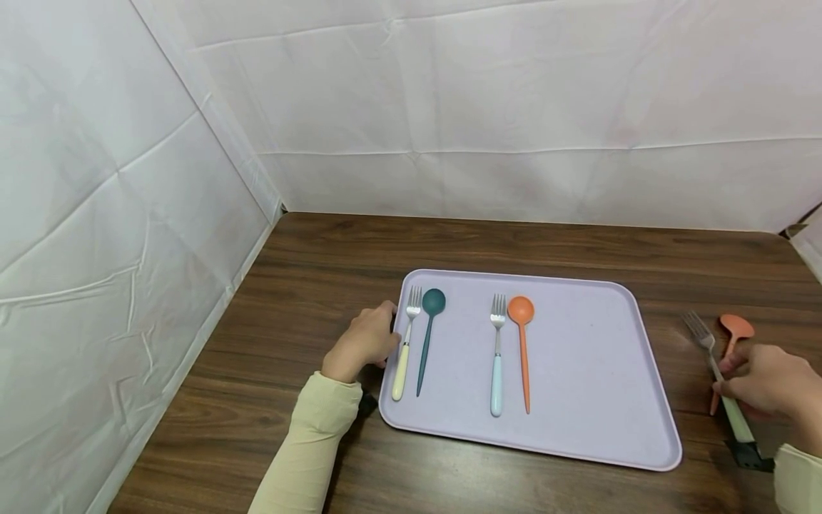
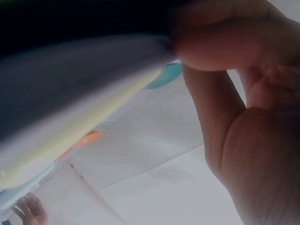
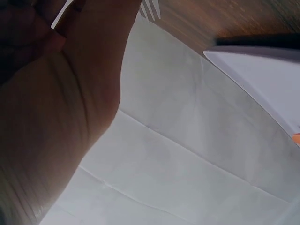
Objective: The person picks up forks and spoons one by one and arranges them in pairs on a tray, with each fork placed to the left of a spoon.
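Note:
My left hand [image 1: 367, 337] grips the left rim of a pale lilac tray [image 1: 591, 357], its fingertips at the edge. On the tray, a fork with a yellow handle [image 1: 401, 371] lies beside a dark green spoon [image 1: 433, 303]. Further right on it are a fork with a light blue handle [image 1: 496, 385] and an orange spoon [image 1: 521, 310]. Right of the tray, my right hand [image 1: 773, 378] pinches a fork with a pale green handle [image 1: 737, 420], tines pointing away. A coral spoon [image 1: 736, 326] lies by that hand, its handle partly hidden by the fingers.
The dark wood table [image 1: 308, 271] carries the tray. White cloth walls [image 1: 488, 107] stand behind and to the left. A dark object [image 1: 748, 455] shows below the right hand near the sleeve.

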### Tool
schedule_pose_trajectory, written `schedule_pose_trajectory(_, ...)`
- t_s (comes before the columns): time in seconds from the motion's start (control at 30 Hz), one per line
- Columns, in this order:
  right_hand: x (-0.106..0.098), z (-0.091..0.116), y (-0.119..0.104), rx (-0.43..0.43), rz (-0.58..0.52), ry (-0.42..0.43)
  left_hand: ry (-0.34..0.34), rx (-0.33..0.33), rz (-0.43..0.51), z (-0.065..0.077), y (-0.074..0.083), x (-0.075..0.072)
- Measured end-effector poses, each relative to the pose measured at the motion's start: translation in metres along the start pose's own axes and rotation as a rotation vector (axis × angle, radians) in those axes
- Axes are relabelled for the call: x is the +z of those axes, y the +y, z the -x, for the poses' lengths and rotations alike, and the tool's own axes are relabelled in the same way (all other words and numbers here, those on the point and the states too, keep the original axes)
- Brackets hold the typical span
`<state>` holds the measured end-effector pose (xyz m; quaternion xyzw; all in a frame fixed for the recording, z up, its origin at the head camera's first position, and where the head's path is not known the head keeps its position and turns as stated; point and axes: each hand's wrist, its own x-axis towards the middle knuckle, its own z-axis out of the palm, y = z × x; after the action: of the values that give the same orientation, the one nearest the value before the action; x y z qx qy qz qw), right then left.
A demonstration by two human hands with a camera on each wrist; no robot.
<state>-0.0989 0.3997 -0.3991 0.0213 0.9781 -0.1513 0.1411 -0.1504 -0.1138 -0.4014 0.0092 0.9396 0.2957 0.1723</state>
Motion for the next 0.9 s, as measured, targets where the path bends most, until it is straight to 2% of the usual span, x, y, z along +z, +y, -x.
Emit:
schedule_pose_trajectory(0.13, 0.0004, 0.0018, -0.0025, 0.003, -0.054, -0.002, 0.001, 0.005, -0.002, -0.0002, -0.0006, 0.0001)
schedule_pose_trajectory(0.37, 0.0011, 0.0018, -0.0063, 0.058, -0.158, -0.026, 0.005, 0.014, -0.004, 0.0003, -0.0013, 0.0003)
schedule_pose_trajectory(0.9, -0.0013, 0.0027, -0.01, 0.065, -0.151, 0.008, 0.006, 0.017, 0.002, 0.0004, -0.0011, 0.0002)
